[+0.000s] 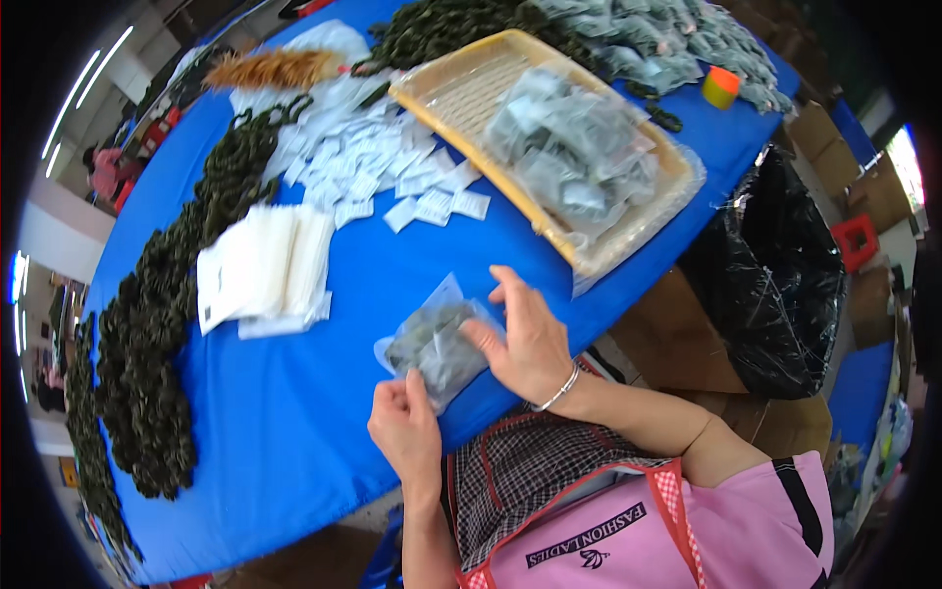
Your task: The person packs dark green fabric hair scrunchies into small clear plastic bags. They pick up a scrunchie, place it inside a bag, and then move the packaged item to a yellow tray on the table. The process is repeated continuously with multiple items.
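Note:
A clear plastic bag (438,346) with dark green contents lies on the blue table in front of me. My left hand (405,420) is closed on its lower left edge, thumb pressed against the fingers. At the bag's right side is my right hand (528,342), its thumb on or just over the plastic and its fingers spread apart. A stack of white flat bags (263,263) lies to the left of the filled one. Beyond it, many small white packets or labels (368,162) are scattered in a heap.
A yellow tray (549,221) of filled bags (574,147) sits at the right edge. Dark green coiled bundles (147,363) line the left side. More filled bags (677,44) and an orange-yellow tape roll (721,86) are at the back. A black-lined box (770,275) stands right of the table.

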Demonstrator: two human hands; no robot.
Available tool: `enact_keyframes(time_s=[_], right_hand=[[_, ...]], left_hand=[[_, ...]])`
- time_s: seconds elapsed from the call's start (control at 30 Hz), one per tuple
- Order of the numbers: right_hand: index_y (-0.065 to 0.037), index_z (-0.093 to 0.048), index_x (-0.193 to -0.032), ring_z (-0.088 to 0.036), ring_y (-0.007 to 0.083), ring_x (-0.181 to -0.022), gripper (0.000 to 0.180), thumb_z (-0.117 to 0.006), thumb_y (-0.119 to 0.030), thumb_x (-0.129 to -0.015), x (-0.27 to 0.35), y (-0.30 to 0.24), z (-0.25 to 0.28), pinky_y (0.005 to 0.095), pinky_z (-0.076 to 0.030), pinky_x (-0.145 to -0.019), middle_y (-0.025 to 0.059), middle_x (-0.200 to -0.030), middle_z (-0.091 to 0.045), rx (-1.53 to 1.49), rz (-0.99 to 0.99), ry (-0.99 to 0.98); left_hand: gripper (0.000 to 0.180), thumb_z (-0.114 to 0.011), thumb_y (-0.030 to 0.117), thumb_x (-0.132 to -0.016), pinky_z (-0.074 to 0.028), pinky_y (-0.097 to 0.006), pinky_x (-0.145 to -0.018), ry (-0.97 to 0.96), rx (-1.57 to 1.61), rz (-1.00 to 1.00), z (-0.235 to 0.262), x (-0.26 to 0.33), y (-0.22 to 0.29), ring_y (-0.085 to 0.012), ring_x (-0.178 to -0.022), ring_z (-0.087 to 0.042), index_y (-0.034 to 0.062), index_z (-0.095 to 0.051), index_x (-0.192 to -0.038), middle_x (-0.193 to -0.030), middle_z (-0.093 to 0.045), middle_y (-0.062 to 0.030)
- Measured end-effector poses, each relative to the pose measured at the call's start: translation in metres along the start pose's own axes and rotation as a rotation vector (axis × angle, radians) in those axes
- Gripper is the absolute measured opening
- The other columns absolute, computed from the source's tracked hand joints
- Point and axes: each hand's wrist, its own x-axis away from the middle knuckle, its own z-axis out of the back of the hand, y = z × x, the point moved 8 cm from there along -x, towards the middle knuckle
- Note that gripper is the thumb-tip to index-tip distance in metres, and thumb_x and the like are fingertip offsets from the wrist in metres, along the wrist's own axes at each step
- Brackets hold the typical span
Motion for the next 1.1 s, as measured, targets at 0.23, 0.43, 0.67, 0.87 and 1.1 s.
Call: enact_keyframes(time_s=[0.23,0.43,0.67,0.87,1.1], right_hand=[[0.005,-0.056,-0.112,-0.062,0.0261,-0.100,0.047,-0.072,-0.022,-0.076,-0.007,0.021,-0.057,0.0350,-0.048,-0.086,0.0192,-0.106,-0.064,-0.668,-0.214,-0.472],[0.006,-0.052,-0.115,-0.063,0.0238,-0.083,0.047,-0.070,-0.018,-0.079,-0.106,0.016,0.069,0.0339,-0.051,-0.077,0.0189,-0.110,-0.061,-0.598,-0.163,0.254],[0.003,-0.058,-0.110,-0.064,0.0215,-0.074,0.034,-0.066,-0.011,-0.079,-0.114,-0.006,0.009,0.0328,-0.052,-0.067,0.0158,-0.106,-0.063,-0.463,-0.144,-0.119],[-0.005,-0.060,-0.089,-0.060,0.0296,-0.093,0.014,-0.056,-0.002,-0.076,-0.127,-0.019,-0.109,0.0407,-0.047,-0.079,0.0118,-0.094,-0.063,0.367,0.495,-0.201],[-0.007,-0.062,-0.086,-0.058,0.0196,-0.081,0.011,-0.053,-0.013,-0.083,-0.122,-0.028,-0.116,0.0358,-0.039,-0.081,0.0044,-0.084,-0.061,0.717,0.621,-0.061]], left_hand=[[0.022,-0.062,0.018,-0.088,-0.043,-0.036,-0.051,0.062,-0.170,-0.086,0.003,-0.002,-0.001,-0.0207,-0.053,-0.058,-0.0008,-0.052,-0.087,-0.061,-0.061,-0.0112],[0.020,-0.062,0.014,-0.087,-0.044,-0.037,-0.053,0.137,-0.220,-0.155,0.000,0.008,0.014,-0.0244,-0.053,-0.058,0.0001,-0.051,-0.096,-0.064,-0.061,-0.0109],[0.015,-0.063,0.012,-0.086,-0.042,-0.033,-0.047,0.229,-0.200,-0.239,0.001,0.013,0.007,-0.0177,-0.046,-0.054,0.0013,-0.054,-0.092,-0.062,-0.060,-0.0083],[0.016,-0.064,0.012,-0.085,-0.043,-0.031,-0.046,0.180,-0.182,-0.276,-0.002,0.012,0.007,-0.0162,-0.046,-0.055,0.0018,-0.056,-0.094,-0.062,-0.061,-0.0070],[0.018,-0.062,0.010,-0.084,-0.050,-0.034,-0.057,0.066,-0.074,-0.305,0.057,-0.061,0.027,-0.0243,-0.061,-0.064,-0.0003,-0.056,-0.098,-0.071,-0.064,-0.0124]])
